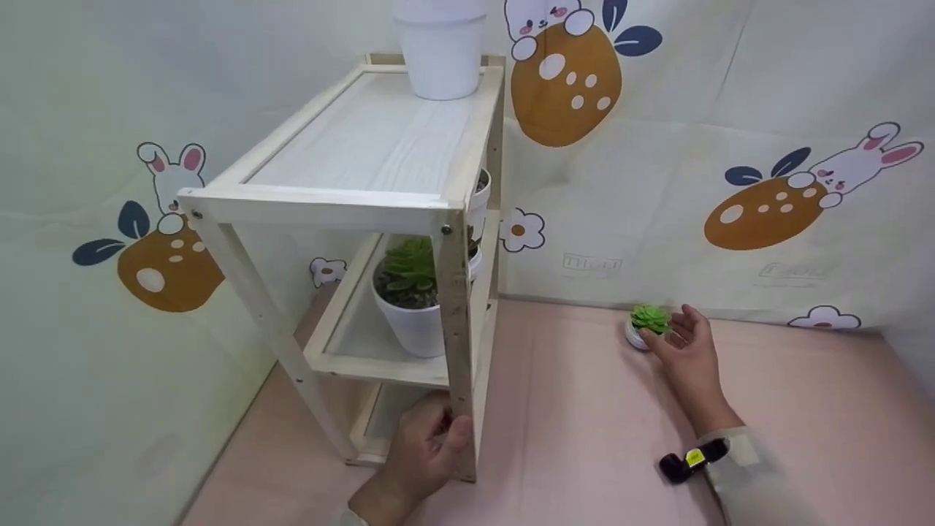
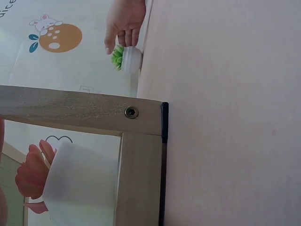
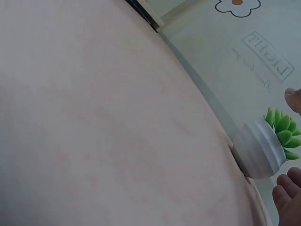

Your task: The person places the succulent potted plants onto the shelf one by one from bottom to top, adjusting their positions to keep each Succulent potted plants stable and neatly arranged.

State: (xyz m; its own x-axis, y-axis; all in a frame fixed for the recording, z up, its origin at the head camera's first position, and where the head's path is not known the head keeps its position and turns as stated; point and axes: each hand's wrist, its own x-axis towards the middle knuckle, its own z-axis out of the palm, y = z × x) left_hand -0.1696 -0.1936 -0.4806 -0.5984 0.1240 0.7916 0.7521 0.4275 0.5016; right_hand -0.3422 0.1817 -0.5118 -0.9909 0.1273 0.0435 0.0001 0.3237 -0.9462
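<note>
My right hand [image 1: 687,358] is at a small green succulent [image 1: 649,318] in a white pot [image 3: 257,149] on the pink cloth, by the back wall. Thumb and fingers are spread on either side of the plant, and in the right wrist view they stand apart from the pot. With thumb and curled fingers, my left hand [image 1: 427,446] holds the front right leg [image 1: 456,329] of a light wooden shelf rack; part of the grip is hidden. Behind that leg, the left wrist view has a reddish succulent [image 2: 34,172] in a white pot [image 2: 82,181] near the left fingers.
The rack's middle shelf holds a green succulent [image 1: 410,264] in a white pot [image 1: 416,325]; more pots are partly hidden behind it. Another white pot [image 1: 444,55] stands on the top board [image 1: 358,146]. Printed cloth walls [image 1: 628,175] bound the pink surface [image 1: 570,416].
</note>
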